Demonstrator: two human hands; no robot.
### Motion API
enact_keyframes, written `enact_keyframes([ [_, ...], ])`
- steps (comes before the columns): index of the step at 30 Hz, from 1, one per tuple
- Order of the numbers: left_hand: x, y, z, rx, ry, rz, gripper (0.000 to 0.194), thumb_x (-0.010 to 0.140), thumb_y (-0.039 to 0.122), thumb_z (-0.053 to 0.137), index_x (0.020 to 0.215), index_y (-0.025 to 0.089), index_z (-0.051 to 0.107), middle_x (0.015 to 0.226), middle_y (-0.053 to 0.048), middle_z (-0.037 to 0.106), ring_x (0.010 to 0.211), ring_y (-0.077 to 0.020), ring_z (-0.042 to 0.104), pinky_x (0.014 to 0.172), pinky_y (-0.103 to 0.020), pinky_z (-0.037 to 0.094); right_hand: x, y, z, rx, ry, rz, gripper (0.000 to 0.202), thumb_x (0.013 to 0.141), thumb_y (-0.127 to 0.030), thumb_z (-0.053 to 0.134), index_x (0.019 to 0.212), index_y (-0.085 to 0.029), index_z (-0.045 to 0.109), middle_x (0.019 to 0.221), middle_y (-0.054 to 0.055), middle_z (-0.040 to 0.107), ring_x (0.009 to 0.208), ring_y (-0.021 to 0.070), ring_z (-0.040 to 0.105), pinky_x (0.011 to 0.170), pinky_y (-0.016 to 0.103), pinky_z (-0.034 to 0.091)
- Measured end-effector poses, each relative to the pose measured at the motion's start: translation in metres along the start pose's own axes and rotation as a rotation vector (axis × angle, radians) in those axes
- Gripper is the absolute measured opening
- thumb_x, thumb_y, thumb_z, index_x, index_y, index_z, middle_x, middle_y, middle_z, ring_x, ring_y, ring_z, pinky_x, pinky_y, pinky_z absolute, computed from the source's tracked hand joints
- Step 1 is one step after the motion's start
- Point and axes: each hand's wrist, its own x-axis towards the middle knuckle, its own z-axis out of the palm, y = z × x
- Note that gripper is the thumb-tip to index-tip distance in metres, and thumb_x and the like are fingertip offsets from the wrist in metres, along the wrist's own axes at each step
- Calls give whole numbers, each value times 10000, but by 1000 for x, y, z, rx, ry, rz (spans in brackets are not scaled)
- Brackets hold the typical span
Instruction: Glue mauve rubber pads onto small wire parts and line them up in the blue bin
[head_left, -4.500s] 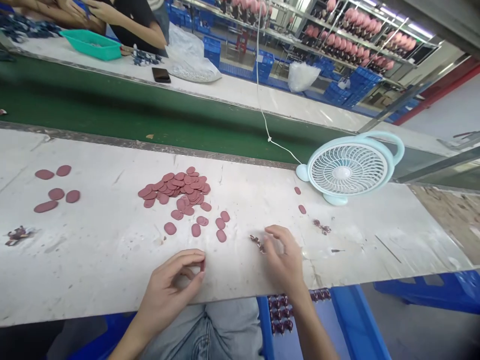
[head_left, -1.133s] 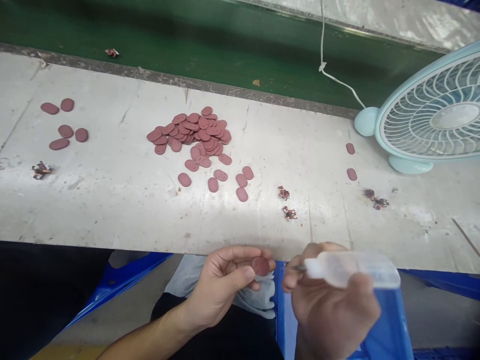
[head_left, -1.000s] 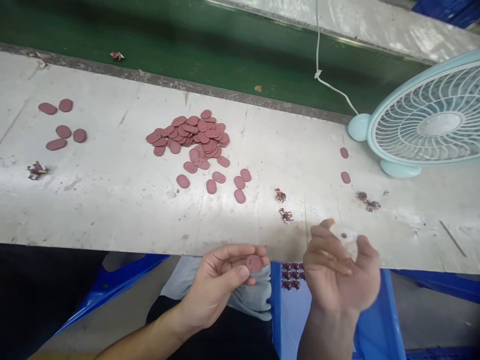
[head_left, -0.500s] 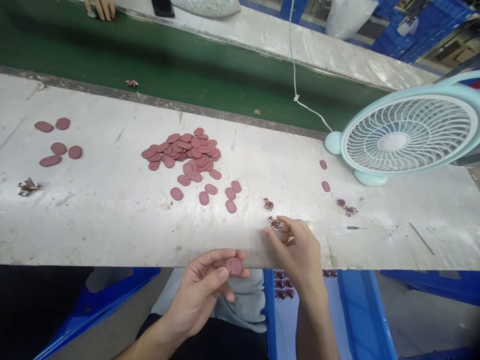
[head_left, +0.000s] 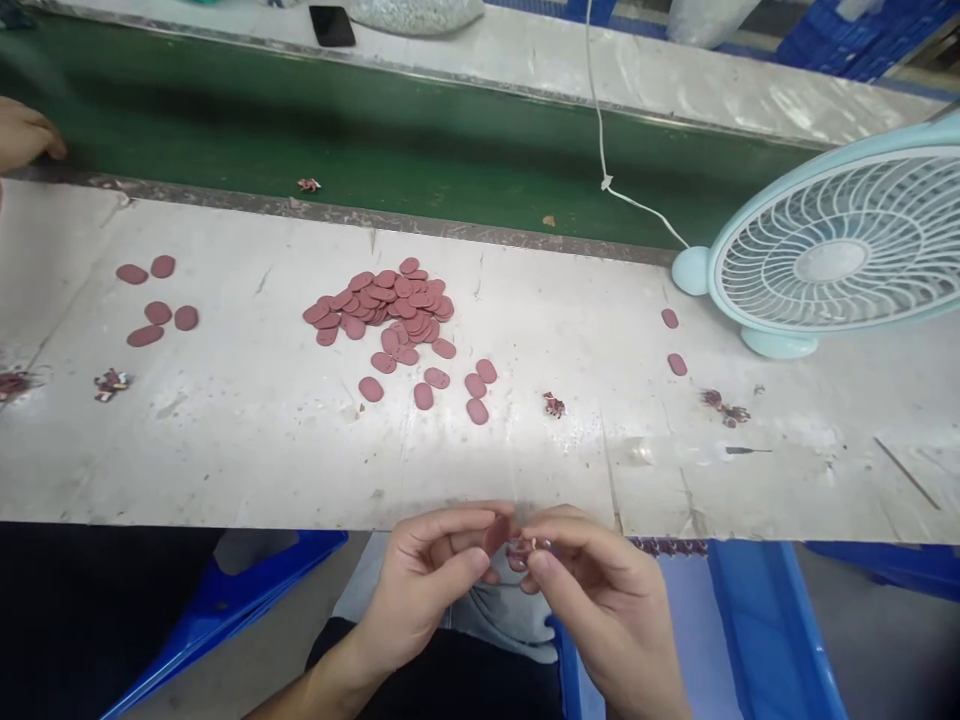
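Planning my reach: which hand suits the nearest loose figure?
Probably the right hand: the loose figure lies ahead of it, but it holds a small piece; the left hand holds a disc.

A long white table [head_left: 525,470], scuffed and stained, spans the room. Along the table's far edge runs a green strip [head_left: 450,150]; across from the table is a pale bench [head_left: 517,50], gleaming with light. Farthest from the table are blue crates [head_left: 862,40]. Below the table's near edge shows grey floor [head_left: 862,635].
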Motion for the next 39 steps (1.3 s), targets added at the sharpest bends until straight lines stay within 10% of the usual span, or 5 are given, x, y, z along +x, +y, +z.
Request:
enact_keyframes([
  [25,1,5,6,197,7,-6,120,835,113,774,833,222,824,1147,-68,796,657,-109,721,640,-212,611,4,3,6,154,10,101,51,932,-230,708,967,-228,745,905,24,772,748,123,723,694,224,611],
  [39,28,17,12,608,-78,263,204,838,198,779,1027,273,790,1256,-72,750,1082,-270,742,756,-321,664,-8,33,-22,481,199,128,98,886,-313,768,966,-259,788,842,21,763,628,130,712,562,223,614],
])
